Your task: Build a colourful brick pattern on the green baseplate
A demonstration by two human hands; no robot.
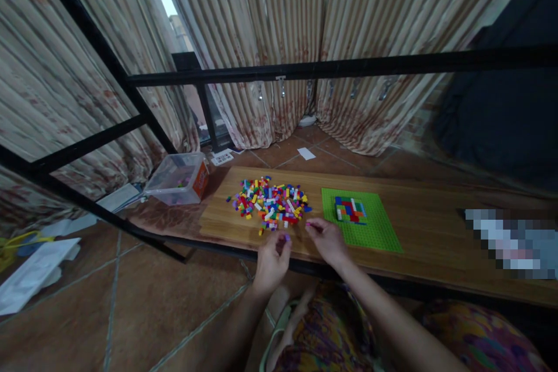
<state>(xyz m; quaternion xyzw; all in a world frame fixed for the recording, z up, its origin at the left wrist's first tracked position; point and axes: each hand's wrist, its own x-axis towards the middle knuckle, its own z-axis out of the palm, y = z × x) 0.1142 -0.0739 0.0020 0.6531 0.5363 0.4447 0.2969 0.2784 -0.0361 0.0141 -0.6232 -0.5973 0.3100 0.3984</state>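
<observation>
My left hand (271, 258) is closed in a pinch on a small purple toy brick (287, 238), just in front of a loose pile of mixed toy bricks (270, 200). To its right, my right hand (328, 239) pinches a small pink brick (308, 224) near the left edge of a green baseplate (383, 229). On that baseplate sits a flat build of red, blue, white, green and yellow bricks (350, 209). The two hands are apart. Both held bricks are small and partly covered by fingers.
The wooden board (429, 215) bears the pile and baseplate. At its left stands a clear plastic box (176, 183) with an orange label and a few pieces inside. A black metal bar (331, 68) crosses beyond, before curtains (270, 17). A blurred-out patch (514, 244) lies at right.
</observation>
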